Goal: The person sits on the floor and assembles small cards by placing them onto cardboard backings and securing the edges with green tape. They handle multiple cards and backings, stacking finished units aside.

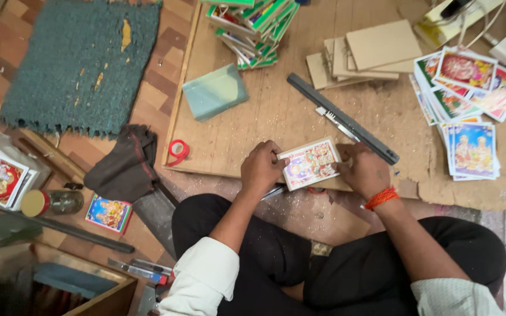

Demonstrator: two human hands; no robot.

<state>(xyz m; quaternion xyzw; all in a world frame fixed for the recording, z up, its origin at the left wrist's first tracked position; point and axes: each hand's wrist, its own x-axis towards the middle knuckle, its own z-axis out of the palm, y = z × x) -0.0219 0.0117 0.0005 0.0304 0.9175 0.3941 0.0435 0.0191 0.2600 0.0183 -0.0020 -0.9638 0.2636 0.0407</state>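
White rolled sleeves; black trousers; orange thread on the right wrist

Glossy paper picture card (310, 164) on rough, dusty wooden board (276, 117)

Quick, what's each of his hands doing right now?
Left hand: closed on the left edge of the small picture card.
Right hand: closed on the card's right edge, beside the long grey ruler.

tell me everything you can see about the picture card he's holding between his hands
The picture card is a small rectangle with a pale border around a colourful printed scene of figures. It looks like a print on thin board. It lies flat, slightly tilted, at the near edge of the wooden board. The left hand grips its left edge and the right hand its right edge.
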